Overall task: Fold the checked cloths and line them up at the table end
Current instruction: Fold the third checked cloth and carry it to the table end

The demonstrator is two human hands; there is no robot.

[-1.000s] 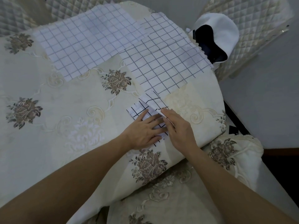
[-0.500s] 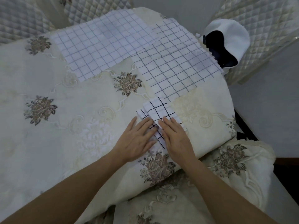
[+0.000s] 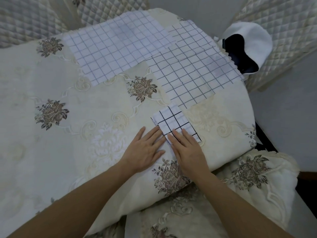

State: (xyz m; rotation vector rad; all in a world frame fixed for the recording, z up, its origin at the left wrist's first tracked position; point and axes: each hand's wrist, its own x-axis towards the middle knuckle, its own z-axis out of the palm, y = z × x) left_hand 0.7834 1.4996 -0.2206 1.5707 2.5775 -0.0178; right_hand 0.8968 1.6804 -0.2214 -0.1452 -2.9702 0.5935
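Left hand (image 3: 145, 150) flat and palm down on the cream tablecloth (image 3: 68, 134), fingers straight and slightly spread, holding nothing; fingertips right at the left edge of the folded checked cloth (image 3: 173, 121), actual contact hard to tell. Right hand (image 3: 187, 150) just beside it, also flat, fingers straight and close together, pressing down on the near end of that same folded checked cloth. Nothing curled round or pinched by either hand.

Folded into a small thick rectangle, lying aslant near the right side of the surface (image 3: 223, 145), its far end reaching out beyond the fingertips, bold dark grid on top.

Farther out, almost touching the far corner of the folded piece: right open cloth (image 3: 192, 69), spread flat, thin dark grid, its right edge at the rim of the surface. Left open cloth (image 3: 113, 48) beyond and to the left, also spread flat, one corner overlapping the right one.

Past the far right rim, a white and dark fabric item (image 3: 247, 47) against a quilted chair back (image 3: 283, 23). Below right, an embroidered seat cover (image 3: 248, 170).
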